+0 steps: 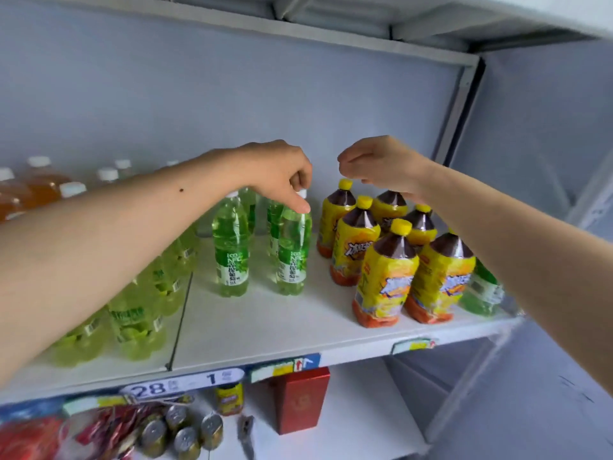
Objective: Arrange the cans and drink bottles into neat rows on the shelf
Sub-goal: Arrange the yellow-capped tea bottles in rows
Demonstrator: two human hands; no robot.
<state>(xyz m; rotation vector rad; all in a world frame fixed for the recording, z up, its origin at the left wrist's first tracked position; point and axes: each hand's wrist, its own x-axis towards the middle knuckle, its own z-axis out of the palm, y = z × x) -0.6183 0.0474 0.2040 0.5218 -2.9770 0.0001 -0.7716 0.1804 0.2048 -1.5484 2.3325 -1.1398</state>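
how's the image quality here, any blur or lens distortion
Head view: wide-angle bending curves the shelf edge and upright; lower corners smear, blurring the cans; centre stays sharp on the green bottle gripped by the left hand; light is soft and even, no harsh glare.
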